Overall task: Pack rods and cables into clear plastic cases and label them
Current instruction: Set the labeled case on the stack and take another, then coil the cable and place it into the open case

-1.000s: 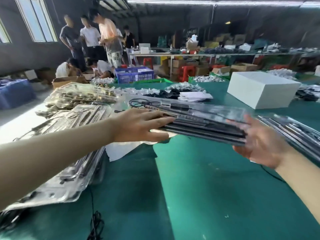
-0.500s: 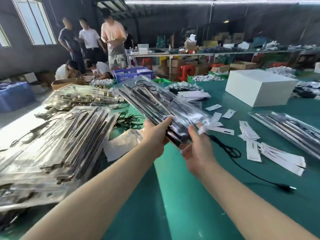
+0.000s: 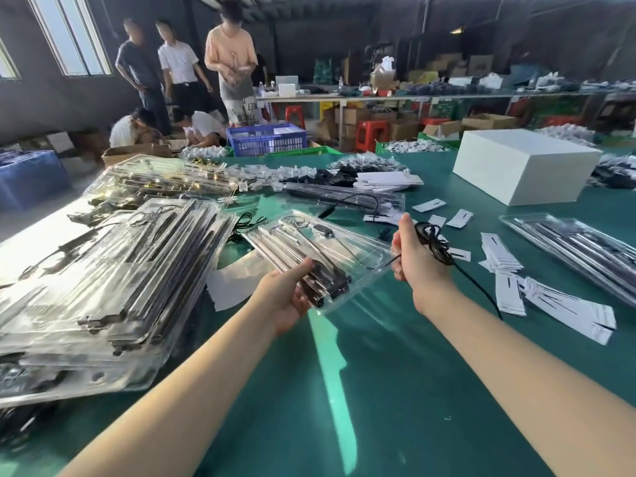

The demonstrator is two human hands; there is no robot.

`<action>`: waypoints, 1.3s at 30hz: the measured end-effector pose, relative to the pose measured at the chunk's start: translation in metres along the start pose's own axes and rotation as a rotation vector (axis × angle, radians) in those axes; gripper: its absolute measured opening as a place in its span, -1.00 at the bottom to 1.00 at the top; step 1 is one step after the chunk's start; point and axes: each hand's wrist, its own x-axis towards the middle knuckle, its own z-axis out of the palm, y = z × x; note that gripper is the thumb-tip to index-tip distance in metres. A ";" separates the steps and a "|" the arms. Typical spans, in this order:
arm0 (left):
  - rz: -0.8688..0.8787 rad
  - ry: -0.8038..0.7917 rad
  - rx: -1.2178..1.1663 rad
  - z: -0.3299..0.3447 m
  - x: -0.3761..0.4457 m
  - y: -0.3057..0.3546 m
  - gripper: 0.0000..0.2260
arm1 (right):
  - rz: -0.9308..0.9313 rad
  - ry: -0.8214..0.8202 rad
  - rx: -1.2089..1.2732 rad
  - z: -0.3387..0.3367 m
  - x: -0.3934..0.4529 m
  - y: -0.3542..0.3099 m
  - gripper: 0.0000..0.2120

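My left hand grips the near end of a clear plastic case that holds dark rods and a thin cable, and keeps it tilted above the green table. Just right of the case, my right hand is closed on a coiled black cable whose tail trails down to the right. White paper labels lie scattered on the table to the right of that hand.
A tall pile of filled clear cases sits at the left. More cases lie at the right and behind. A white box stands at the back right. Several people stand and crouch beyond the table by a blue crate.
My right hand has let go of the case and picked the black cable up from the table. My left hand alone now holds the case, lower and flatter than before.
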 end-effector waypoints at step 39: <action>0.977 -0.100 1.407 0.073 -0.025 0.039 -0.72 | -0.295 -0.650 -0.760 0.024 -0.021 -0.039 -0.83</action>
